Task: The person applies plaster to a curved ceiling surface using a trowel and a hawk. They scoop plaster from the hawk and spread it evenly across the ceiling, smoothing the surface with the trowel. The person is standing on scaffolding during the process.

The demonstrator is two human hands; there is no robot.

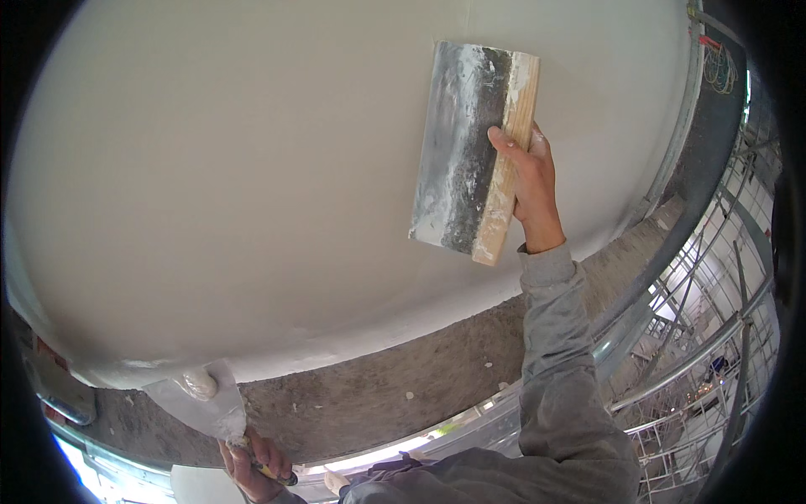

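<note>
My right hand (529,172) is wrapped round the wooden back of a wide plastering blade (460,147), its thumb lying on the dark metal face. The blade is smeared with white plaster, and its long edge lies against or very close to the pale wall surface (252,168); I cannot tell whether it touches. Low on the left, my left hand (256,470) grips the handle of a putty knife (180,401). A lump of white plaster (198,384) sits on that knife's broad metal blade, which is just below the wall surface's lower edge.
A brown, dusty strip (353,407) with white specks runs along the bottom of the wall surface. Metal railings and a wire grid (705,378) stand at the right. A loose coil of cable (720,69) hangs at the upper right.
</note>
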